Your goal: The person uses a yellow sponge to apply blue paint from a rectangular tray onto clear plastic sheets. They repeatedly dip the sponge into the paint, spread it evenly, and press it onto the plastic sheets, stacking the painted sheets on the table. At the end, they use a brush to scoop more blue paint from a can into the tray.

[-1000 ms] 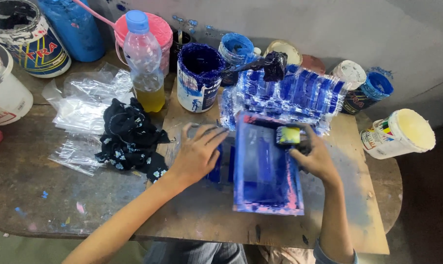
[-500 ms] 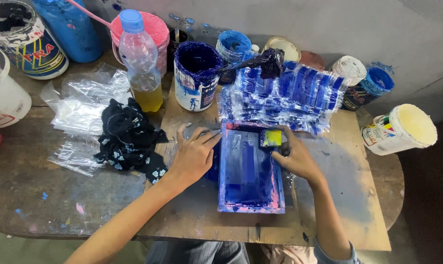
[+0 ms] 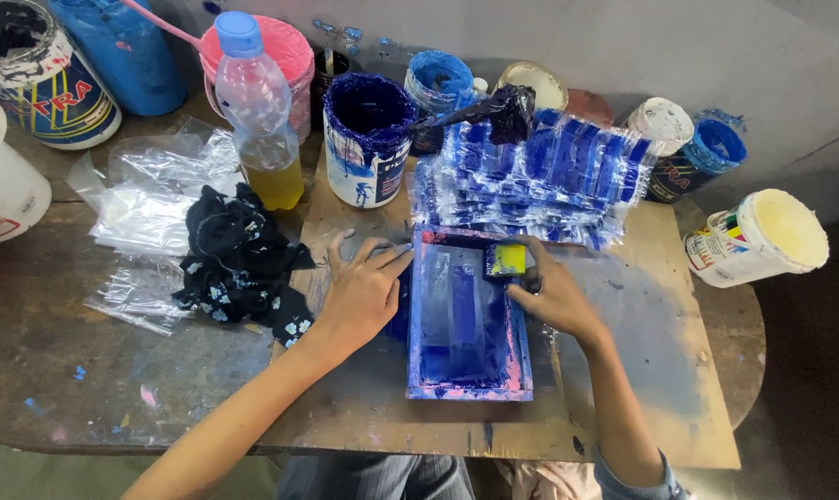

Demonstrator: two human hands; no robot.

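I see the blue printing frame (image 3: 468, 319) lying flat on the wooden board (image 3: 660, 370) that covers the middle of the tabletop (image 3: 58, 343). Its long axis runs from the near edge of the board toward the far edge, one short end facing me, the other pointing at the stack of blue-printed plastic bags (image 3: 540, 181) just beyond it.

My left hand (image 3: 359, 294) lies spread and flat against the frame's left rail, fingers fanned toward the far left corner, pressing rather than gripping. My right hand (image 3: 553, 292) sits on the frame's right rail near the far end, fingers curled round a small yellow-faced squeegee block (image 3: 506, 260) that rests on the mesh at the far right corner. So the frame lies between the two hands, most of its length reaching back toward me.

The board is smeared with blue ink. A black floral cloth (image 3: 239, 259) and clear plastic bags (image 3: 151, 208) lie on the left part of the tabletop. Along the far edge stand a plastic bottle of yellow liquid (image 3: 260, 111), a blue ink can (image 3: 368, 139) and several more paint tubs. A white tub (image 3: 762, 236) sits at the right edge. A grey wall rises behind the table.
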